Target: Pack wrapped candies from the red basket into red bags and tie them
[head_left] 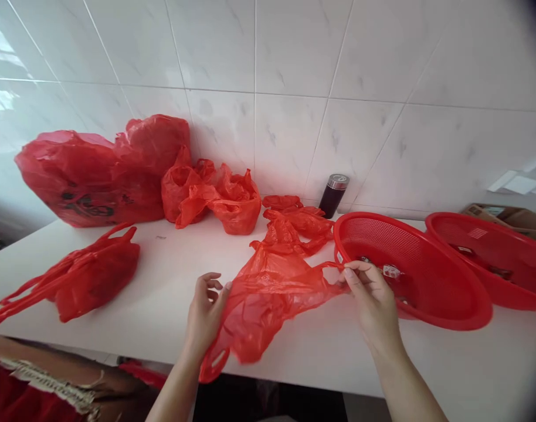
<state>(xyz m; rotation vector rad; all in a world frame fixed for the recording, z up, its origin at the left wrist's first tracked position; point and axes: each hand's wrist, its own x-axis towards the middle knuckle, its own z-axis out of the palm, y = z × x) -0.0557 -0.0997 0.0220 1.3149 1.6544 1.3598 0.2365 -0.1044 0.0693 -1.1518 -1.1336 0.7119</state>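
Observation:
A thin red plastic bag (272, 281) lies spread across the white table in front of me. Pinched in my right hand (371, 293) is one of its handles, pulled out toward the right, close to the rim of a red basket. My left hand (207, 310) is beside the bag's left edge with its fingers apart and curved; its thumb is at the plastic, and no grip on it shows. Another handle loop of this bag hangs down at the table's front edge. Behind it lie more crumpled red bags (301, 223).
A red basket (413, 269) holding a few small items stands right, with a second red basket (492, 258) beyond. A dark flask (333, 196) stands by the wall. Large filled red bags (96, 176), smaller bags (233, 199) and a tied-handle bag (96, 281) occupy the left.

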